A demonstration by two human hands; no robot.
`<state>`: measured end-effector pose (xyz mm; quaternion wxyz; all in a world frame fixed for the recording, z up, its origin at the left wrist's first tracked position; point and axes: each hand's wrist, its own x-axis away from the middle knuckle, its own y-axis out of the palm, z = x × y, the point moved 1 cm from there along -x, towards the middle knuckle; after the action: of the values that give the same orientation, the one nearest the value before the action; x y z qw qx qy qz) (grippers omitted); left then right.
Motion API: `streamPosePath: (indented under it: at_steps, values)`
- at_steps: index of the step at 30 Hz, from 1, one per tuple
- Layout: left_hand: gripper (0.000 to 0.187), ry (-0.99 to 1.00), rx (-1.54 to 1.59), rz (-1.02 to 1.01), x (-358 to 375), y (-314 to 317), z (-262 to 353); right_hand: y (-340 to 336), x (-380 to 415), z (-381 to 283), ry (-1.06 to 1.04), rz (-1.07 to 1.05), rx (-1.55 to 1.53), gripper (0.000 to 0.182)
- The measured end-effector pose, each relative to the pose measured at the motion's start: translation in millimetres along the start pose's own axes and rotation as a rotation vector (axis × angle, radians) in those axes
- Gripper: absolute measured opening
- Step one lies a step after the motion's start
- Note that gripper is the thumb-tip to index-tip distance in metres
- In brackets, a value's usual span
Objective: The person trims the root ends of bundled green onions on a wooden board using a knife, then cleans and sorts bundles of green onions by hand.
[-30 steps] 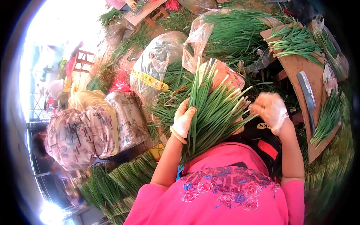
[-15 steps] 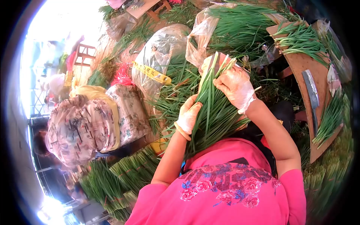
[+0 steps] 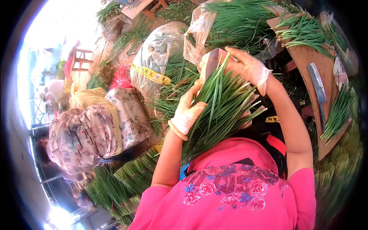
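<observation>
So my greens (image 3: 224,105) are kinda fanned between my left hand (image 3: 188,112), thumb spread off the fingers, and right hand (image 3: 248,69), fingers loosely apart.

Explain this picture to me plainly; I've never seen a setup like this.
There is no machine here. A camera worn on a person's head looks down past their pink shirt, so the hands you see in front are the wearer's own.

The left hand, with a bangle at its wrist, is cupped open along the side of a bundle of long green stalks. The right hand is open by the stalks' far ends; whether it presses on them, I can't tell.

On the right, a brown board bears a knife and two smaller bunches of greens, one at the far end and one at the near end. On the left is another person in a patterned top.
</observation>
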<state>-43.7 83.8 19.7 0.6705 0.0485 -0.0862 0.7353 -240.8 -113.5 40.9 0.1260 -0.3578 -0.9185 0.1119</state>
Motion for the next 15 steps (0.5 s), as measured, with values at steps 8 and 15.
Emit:
streamPosePath:
  at_steps: [8, 15]
  values:
    - [0.089, -0.162, -0.163, 0.158, -20.2, 12.9, 9.9, -29.1, 84.9, 1.4, -0.173, 0.323, 0.446, 0.033]
    - [0.110, 0.074, -0.717, 0.062, 8.3, 56.6, 28.3, 14.9, 96.1, 37.6, 0.264, 0.196, 0.003, 0.056]
